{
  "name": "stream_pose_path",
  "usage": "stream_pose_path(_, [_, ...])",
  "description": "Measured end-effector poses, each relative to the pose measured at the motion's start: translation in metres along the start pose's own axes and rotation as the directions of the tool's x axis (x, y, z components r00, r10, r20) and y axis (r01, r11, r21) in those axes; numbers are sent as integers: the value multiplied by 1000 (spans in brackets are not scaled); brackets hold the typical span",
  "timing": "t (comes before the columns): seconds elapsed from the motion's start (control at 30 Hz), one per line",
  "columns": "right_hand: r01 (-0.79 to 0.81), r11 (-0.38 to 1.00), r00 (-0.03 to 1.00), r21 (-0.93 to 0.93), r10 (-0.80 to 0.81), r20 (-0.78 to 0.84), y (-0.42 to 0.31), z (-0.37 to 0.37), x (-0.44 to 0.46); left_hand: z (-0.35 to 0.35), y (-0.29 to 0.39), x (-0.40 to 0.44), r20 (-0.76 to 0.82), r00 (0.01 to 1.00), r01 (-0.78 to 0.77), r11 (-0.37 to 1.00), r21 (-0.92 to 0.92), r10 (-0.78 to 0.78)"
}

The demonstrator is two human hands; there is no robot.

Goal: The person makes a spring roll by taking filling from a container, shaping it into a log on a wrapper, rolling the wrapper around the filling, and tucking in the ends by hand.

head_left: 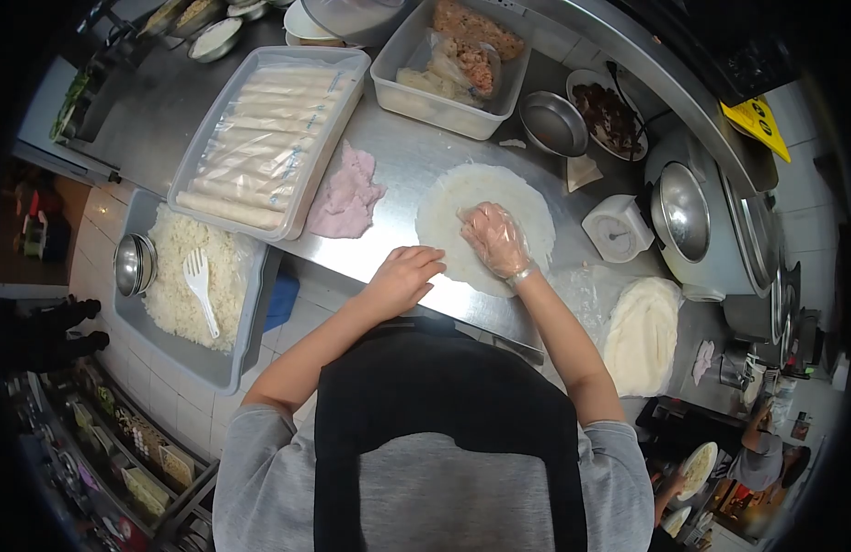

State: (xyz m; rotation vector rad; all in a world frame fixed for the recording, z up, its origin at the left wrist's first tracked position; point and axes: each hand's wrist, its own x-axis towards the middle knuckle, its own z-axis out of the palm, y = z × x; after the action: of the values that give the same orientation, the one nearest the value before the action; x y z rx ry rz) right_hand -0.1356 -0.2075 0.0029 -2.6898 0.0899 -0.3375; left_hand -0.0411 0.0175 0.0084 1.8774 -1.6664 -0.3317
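A thin, round white dough sheet (441,207) lies on the steel counter. My right hand (495,241), in a clear plastic glove, presses on the sheet with its fingers curled and close together; whatever is under them is hidden. At the sheet's near left edge rests my bare left hand (404,279), fingers stretched out and holding nothing. A crumpled pink cloth (347,195) lies beyond it to the left. On the right, a large pale dough mass (643,336) sits on clear plastic near my right forearm.
Plastic-covered white rolls fill a tub (356,69) at left. Below it, a grey tub (241,368) holds white rice-like food and a white paddle (201,290). Behind the sheet stand a filling tub (435,115), a metal bowl (554,124) and a scale (617,230).
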Motion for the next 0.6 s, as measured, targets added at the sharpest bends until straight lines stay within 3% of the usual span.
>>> stream_pose_path(0.13, [-59, 998, 994, 32, 56, 93, -11, -22, 4, -1, 2, 0, 32, 999, 0, 999, 37, -1])
stream_pose_path(0.2, [-9, 992, 979, 127, 35, -200, 0, -25, -12, -2, 0, 1, 46, 999, 13, 999, 50, -16])
stream_pose_path(0.23, [-4, 992, 981, 126, 29, -194, 1, -30, -23, -1, -1, 1, 46, 999, 8, 999, 39, -10])
stream_pose_path(0.3, [0, 995, 1000, 96, -3, 25, -2, -37, -45, -2, -2, 0, 43, 999, 6, 1000, 28, -7])
stream_pose_path(0.53, [40, 993, 999, -114, -40, 8, -34, 4, -35, -3, 0, 1, 43, 999, -7, 1000, 31, 6])
stream_pose_path(0.6, [50, 994, 999, -101, -50, 5, -29, 1, -29, -4, 0, 3, 46, 999, -16, 999, 37, 14])
